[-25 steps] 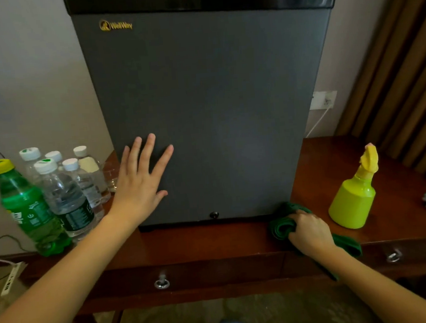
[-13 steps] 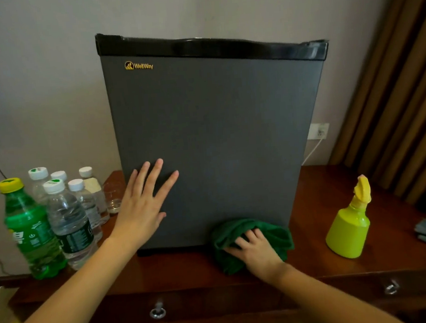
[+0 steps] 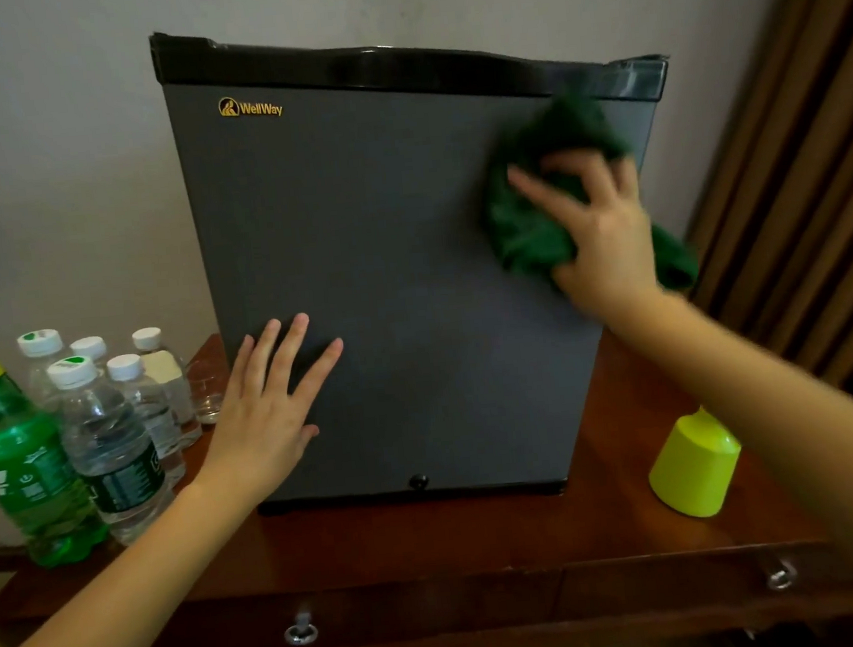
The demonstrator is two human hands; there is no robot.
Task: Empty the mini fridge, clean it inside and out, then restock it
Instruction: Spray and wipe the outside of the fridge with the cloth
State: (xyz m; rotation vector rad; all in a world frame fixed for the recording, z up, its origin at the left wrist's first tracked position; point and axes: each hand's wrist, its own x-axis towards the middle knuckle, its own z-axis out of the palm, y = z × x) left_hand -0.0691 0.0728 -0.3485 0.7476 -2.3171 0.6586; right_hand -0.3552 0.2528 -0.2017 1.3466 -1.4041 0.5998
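Up from the tabletop, the green cloth (image 3: 525, 232) is now riding high on the mini fridge (image 3: 397, 253) door. A green soda bottle (image 3: 19, 462) and water bottles (image 3: 111, 454) are standing left of the fridge on the wooden table (image 3: 433, 544). The left hand (image 3: 272, 409) is pressing flat on the lower door, fingers spread. The right hand (image 3: 602, 235) (blurred) is pressing the cloth near the top right corner with splayed fingers. A yellow-green spray bottle (image 3: 695, 470) is standing farther right.

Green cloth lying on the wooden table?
No, the right hand presses the green cloth against the grey mini fridge door, upper right.
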